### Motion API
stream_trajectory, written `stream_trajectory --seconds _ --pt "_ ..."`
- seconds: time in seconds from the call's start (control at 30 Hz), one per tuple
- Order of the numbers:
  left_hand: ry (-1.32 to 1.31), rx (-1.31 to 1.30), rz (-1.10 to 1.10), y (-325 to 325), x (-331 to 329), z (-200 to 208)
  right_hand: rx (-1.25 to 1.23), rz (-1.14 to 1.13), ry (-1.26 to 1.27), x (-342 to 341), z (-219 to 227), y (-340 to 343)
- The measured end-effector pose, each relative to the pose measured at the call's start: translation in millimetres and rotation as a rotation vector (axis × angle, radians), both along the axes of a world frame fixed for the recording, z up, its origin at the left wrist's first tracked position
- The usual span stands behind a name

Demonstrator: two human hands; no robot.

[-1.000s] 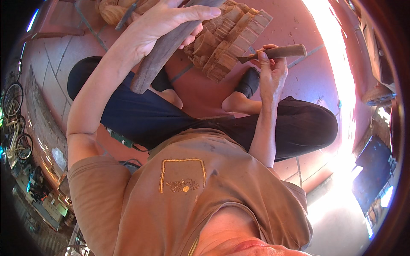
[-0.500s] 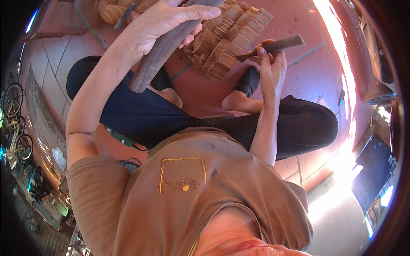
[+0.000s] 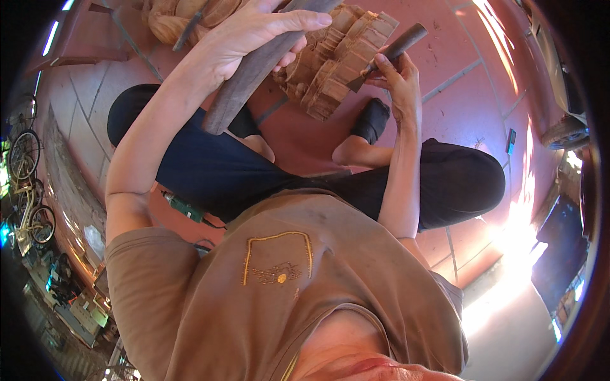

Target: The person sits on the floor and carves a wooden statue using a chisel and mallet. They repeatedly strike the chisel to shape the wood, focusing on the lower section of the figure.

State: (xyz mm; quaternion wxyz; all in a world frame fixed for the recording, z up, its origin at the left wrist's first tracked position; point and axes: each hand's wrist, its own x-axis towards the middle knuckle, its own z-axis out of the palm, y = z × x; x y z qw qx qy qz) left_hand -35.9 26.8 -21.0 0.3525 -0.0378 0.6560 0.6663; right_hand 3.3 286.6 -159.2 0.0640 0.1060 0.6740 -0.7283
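Observation:
My left hand [image 3: 257,38] is closed around a thick, dark wooden mallet [image 3: 251,79], its rounded end hanging toward my left knee. In my right hand [image 3: 401,86] is a chisel [image 3: 405,42], gripped between thumb and fingers with its wooden handle tilted up to the right. The chisel's flat blade points down-left beside the edge of a carved wooden block [image 3: 337,60]; whether it touches the wood I cannot tell. The block lies on the floor beyond my feet, with stepped, ridged carving, and is partly hidden behind the mallet and my left hand.
Another carved wooden piece [image 3: 168,19] lies at the far left, with a slim tool [image 3: 189,30] across it. A green power tool [image 3: 183,206] sits by my left thigh. On the tiles to the right is a small dark object [image 3: 511,141]. Bicycles [image 3: 25,155] stand far left.
The chisel has swung to a steeper angle, its handle end moving up and left, and my right fingers have shifted on it. The mallet has moved slightly right in my left hand.

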Motion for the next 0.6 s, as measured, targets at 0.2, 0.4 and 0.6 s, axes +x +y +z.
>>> stream_trajectory --seconds 0.2,0.4,0.6 --pt "0.049 -0.054 -0.005 5 1 4 -0.120 -0.136 -0.078 11 -12 3" --pt "0.039 -0.045 0.014 -3 2 6 -0.201 -0.213 -0.072 31 -29 10" --pt "0.070 -0.029 0.060 -12 7 8 -0.179 -0.292 0.064 34 -11 2"
